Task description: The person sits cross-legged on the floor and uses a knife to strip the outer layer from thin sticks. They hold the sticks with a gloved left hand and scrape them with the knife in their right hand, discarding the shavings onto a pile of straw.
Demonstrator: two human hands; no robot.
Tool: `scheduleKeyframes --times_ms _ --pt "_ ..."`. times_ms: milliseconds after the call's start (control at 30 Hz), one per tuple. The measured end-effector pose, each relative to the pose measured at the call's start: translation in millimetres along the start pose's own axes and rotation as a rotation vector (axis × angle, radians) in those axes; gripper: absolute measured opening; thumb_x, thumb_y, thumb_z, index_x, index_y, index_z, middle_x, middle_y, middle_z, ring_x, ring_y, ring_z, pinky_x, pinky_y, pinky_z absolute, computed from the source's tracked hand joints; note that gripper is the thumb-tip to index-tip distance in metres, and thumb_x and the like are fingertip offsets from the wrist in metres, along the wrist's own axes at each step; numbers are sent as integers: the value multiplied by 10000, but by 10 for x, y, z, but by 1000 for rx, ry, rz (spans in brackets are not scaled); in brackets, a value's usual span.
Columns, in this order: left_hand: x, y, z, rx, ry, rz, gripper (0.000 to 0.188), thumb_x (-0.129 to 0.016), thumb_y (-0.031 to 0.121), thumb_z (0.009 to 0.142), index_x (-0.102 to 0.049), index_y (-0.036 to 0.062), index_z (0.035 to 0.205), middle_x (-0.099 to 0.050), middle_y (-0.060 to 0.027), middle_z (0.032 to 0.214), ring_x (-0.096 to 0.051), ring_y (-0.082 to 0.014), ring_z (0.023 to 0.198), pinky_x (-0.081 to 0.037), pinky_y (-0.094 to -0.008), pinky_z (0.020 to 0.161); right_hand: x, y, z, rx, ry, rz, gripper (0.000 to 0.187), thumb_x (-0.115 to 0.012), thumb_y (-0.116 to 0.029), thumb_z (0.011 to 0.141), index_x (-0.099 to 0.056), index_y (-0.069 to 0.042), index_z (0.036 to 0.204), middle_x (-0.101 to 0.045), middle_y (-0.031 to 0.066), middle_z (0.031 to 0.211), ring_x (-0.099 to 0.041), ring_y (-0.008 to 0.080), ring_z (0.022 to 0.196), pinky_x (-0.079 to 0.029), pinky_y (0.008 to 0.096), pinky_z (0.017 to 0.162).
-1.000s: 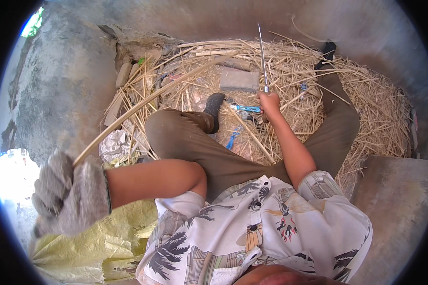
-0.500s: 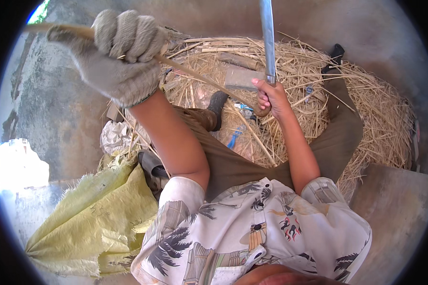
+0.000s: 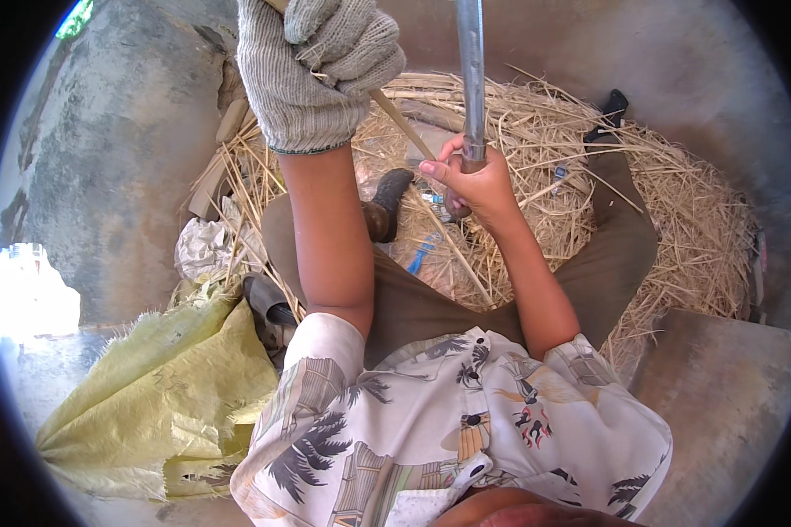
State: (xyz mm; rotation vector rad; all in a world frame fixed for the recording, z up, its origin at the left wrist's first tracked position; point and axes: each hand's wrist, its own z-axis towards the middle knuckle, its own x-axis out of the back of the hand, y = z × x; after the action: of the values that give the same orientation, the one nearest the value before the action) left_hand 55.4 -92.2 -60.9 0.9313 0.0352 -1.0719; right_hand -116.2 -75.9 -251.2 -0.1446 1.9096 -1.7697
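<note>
My left hand [image 3: 321,75], in a grey knitted glove, is raised at the upper left with its fingers wrapped round a thin wooden strip [image 3: 400,121]. The strip slants down from the glove towards my bare right hand [image 3: 486,191]. That hand grips the handle of a long knife [image 3: 472,79], its blade pointing up and away, the tip cut off by the picture's edge. My right thumb is stretched towards the strip; whether it touches it I cannot tell. Below, a pale strip [image 3: 460,255] runs down to my lap; whether it is the same piece is unclear.
Pale shavings and split strips [image 3: 677,202] cover the floor around my legs. A yellow woven sack [image 3: 163,395] lies at the left, near a crumpled white bag [image 3: 204,250]. A blue strap-like piece [image 3: 424,253] lies between my legs. Walls stand behind and at the left.
My left hand has swung right and nearer the knife, still holding the strip. The knife has shifted slightly left and its blade has turned. My right thumb now reaches out leftward.
</note>
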Motion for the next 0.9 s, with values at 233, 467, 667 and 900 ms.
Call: scheduleKeyframes --times_ms 233,467,667,900 --pt "-106 -13 32 42 -81 -139 563 -259 475 1083 -454 121 691 -381 3 526 -310 -114 451 -256 -257 378 90 -81 -2 -96 -63 110 291 -825 -160 843 -582 -33 938 -495 -46 588 -402 24 427 -320 210 382" --pt "-340 -125 -14 -151 615 1286 420 -457 460 1020 -550 63 919 -521 -20 750 -488 -156 589 -415 -287 528 -128 -186 -93 -8 30 161 249 -787 -175 886 -570 -52 905 -471 -32 576 -391 43 408 -339 223 382" --pt "-137 -193 -373 -76 440 2245 466 -692 286 884 -583 76 1285 -653 -172 1119 -665 -360 982 -556 -433 780 -129 -1105 -436 204 213 310 304 -782 -237 898 -539 -65 831 -442 -34 555 -378 52 388 -353 240 378" --pt "-106 -702 -1072 23 -10 2369 779 -805 242 792 -432 14 1437 -624 -169 1298 -599 -332 1201 -516 -423 954 136 -2097 -744 348 257 380 334 -757 -307 918 -544 -52 889 -385 -62 564 -364 44 409 -355 234 405"
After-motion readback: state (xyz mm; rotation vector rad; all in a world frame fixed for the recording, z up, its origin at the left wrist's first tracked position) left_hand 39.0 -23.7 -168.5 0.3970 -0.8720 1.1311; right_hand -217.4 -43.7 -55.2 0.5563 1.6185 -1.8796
